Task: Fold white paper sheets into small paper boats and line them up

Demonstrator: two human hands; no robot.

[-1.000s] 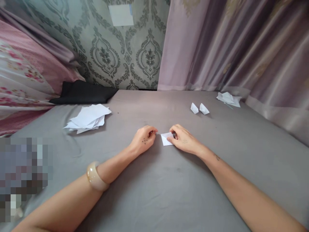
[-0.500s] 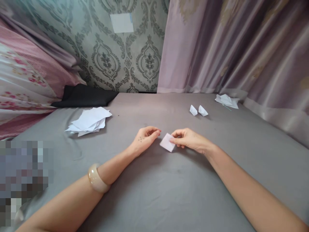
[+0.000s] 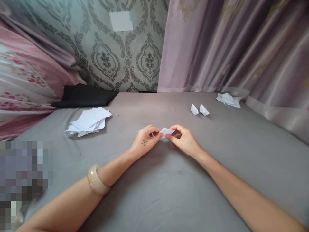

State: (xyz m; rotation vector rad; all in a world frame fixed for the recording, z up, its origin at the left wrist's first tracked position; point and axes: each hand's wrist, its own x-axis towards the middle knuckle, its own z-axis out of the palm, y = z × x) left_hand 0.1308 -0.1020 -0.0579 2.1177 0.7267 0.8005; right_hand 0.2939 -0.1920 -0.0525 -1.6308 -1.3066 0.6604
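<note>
Folded paper [image 3: 167, 131], nearer the wearer than the two paper shapes [image 3: 204, 110] and to their left. The left hand [image 3: 145, 139], previously apart from it, now pinches it together with the right hand [image 3: 185, 138]. Its long axis runs left to right, one pointed corner directed rightward.

**Patterned Wall Between Draped Curtains**

Ahead of you, a grey-green wall [image 3: 103, 61] carries dark damask scrolls, with a white sheet [image 3: 121, 21] high on it. To your right, a mauve curtain [image 3: 217, 45] hangs in deep folds, pale sheen catching their ridges. To your left, pink and white floral fabric [image 3: 26, 71] drapes beside a black cloth [image 3: 84, 96]. Below you spreads a wide grey surface [image 3: 169, 187], softly lit and lightly wrinkled.
</note>
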